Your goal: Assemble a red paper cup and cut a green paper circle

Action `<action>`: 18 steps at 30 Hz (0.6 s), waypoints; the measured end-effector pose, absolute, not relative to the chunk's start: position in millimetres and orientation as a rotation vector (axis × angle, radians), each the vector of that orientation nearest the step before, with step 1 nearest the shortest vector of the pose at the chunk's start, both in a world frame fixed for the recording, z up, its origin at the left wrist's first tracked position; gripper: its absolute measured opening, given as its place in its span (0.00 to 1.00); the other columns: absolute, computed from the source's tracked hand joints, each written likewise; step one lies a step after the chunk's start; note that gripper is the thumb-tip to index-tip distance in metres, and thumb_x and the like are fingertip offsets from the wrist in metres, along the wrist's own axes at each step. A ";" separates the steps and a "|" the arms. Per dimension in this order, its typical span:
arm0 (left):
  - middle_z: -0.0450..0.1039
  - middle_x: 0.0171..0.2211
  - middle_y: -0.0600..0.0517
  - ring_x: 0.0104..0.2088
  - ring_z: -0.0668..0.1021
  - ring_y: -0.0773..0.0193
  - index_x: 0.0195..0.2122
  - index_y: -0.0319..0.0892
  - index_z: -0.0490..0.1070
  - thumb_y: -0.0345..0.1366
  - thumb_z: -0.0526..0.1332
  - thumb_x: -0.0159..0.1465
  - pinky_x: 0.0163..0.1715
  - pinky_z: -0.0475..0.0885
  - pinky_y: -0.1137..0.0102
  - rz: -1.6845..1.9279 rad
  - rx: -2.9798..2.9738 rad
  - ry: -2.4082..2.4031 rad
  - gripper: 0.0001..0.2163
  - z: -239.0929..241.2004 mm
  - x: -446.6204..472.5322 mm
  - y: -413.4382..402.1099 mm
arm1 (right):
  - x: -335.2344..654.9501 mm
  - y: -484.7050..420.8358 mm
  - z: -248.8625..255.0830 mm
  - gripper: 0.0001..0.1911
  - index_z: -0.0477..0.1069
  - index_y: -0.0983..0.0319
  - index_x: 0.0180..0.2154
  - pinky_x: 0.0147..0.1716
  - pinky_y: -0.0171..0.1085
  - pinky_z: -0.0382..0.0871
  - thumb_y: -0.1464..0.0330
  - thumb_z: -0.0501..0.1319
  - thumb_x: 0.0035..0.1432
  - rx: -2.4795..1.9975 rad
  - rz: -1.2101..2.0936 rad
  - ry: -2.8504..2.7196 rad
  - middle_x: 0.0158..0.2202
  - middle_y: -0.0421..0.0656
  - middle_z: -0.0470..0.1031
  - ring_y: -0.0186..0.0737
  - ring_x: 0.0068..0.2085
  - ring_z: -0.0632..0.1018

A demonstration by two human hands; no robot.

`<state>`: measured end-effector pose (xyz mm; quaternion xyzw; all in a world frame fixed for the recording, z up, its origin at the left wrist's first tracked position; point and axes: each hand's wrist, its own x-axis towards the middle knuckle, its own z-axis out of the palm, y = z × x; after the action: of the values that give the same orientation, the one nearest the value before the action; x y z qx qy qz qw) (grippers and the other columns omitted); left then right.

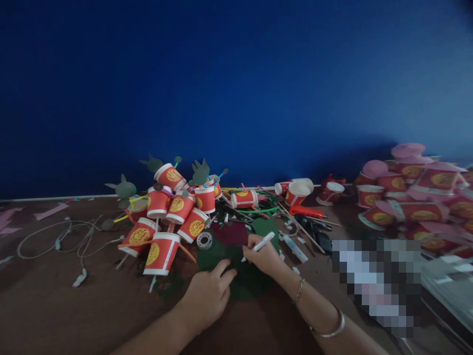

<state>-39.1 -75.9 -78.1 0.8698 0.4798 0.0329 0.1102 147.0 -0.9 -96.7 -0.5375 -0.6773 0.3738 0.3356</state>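
Note:
My right hand (264, 254) grips a white marker pen (264, 240), its tip down at a dark green sheet of paper (249, 286). On the same sheet lies my left hand (209, 296), fingers stretched out and holding nothing. A dark red paper piece (232, 233) sits behind the sheet, with another green paper piece (266, 226) beside it. Just left of them is a roll of tape (204, 240). A small white bottle (295, 249) lies to the right of my right hand.
Red paper cups (161, 254) with green paper heads are piled at left. A white cable (59, 241) curls beside them. Behind my hands lie loose sticks and pipe cleaners. Orange-handled scissors (308, 212) and pink-topped cups (428, 212) are at right, against the blue wall (236, 98).

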 end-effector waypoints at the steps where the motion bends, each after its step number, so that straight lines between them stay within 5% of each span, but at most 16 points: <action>1: 0.61 0.58 0.48 0.40 0.78 0.59 0.54 0.47 0.63 0.29 0.49 0.62 0.38 0.75 0.65 0.090 2.558 1.410 0.19 -78.2 -39.2 -76.1 | 147.1 -0.5 -97.4 0.13 0.54 0.59 0.17 0.17 0.29 0.51 0.67 0.56 0.47 -1.393 0.967 -1.770 0.13 0.34 0.60 0.30 0.18 0.60; 18: 0.61 0.58 0.49 0.39 0.78 0.60 0.54 0.47 0.63 0.29 0.49 0.62 0.38 0.75 0.66 0.114 2.561 1.414 0.19 -80.0 -38.8 -75.3 | 146.7 -1.0 -98.9 0.12 0.53 0.59 0.16 0.16 0.28 0.51 0.70 0.56 0.43 -1.415 1.007 -1.767 0.11 0.32 0.58 0.29 0.16 0.61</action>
<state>-38.8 -75.3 -80.0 0.8698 0.4802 0.0387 0.1068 146.7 -1.0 -98.9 -0.5398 -0.6743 0.3841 0.3261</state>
